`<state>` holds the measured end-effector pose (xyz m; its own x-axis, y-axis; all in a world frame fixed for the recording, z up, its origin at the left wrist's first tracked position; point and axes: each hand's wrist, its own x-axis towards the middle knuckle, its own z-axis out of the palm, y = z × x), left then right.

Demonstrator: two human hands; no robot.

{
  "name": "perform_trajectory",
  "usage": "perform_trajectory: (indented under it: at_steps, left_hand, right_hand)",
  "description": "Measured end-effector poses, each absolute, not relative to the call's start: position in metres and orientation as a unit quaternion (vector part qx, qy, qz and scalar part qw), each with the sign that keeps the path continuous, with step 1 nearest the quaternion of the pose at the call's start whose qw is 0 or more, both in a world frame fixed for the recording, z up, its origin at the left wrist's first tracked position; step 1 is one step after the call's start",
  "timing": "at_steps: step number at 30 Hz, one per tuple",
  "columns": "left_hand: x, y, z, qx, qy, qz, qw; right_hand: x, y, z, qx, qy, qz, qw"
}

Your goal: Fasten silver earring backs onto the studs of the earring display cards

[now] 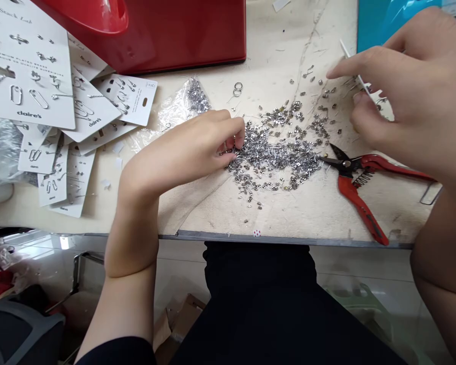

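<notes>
A heap of several tiny silver metal parts [277, 152] lies in the middle of the beige worktable [307, 213]. My left hand [192, 147] rests at the heap's left edge, fingers pinched together on small parts I cannot make out. My right hand [406, 91] hovers at the upper right, thumb and fingers closed on a thin white card strip [351, 63], index finger stretched out to the left. Red-handled snips [359, 182] lie just below my right hand, blades pointing at the heap.
White jewellery display cards [34, 66] with safety-pin pieces are stacked at the left. A red plastic bin [155, 30] stands at the back, a blue one [387, 20] at the back right. A clear bag of metal parts [192, 99] and two small rings [237, 89] lie behind the heap.
</notes>
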<state>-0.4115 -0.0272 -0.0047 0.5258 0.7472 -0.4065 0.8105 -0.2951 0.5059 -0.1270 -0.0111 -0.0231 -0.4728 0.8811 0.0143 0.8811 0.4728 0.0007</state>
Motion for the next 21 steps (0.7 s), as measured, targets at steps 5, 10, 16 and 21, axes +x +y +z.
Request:
perform_trajectory:
  at_steps: [5,10,16,21]
  left_hand:
    - [-0.411,-0.027,-0.007,0.807,0.477,-0.042,0.346]
    - [-0.411,-0.026,-0.005,0.813,0.48,0.025,0.33]
    - [-0.414,-0.026,-0.009,0.794,0.473,0.177,0.339]
    - [-0.423,-0.021,-0.018,0.81,0.432,0.243,0.314]
  right_hand:
    - [-0.128,-0.011,-0.023,-0.508,-0.861,-0.014,0.012]
    - [-0.128,-0.011,-0.022,-0.501,-0.864,0.002,0.036]
    - [-0.125,-0.009,-0.021,-0.503,-0.861,0.048,0.056]
    - [-0.121,-0.007,-0.021,-0.504,-0.859,0.063,0.068]
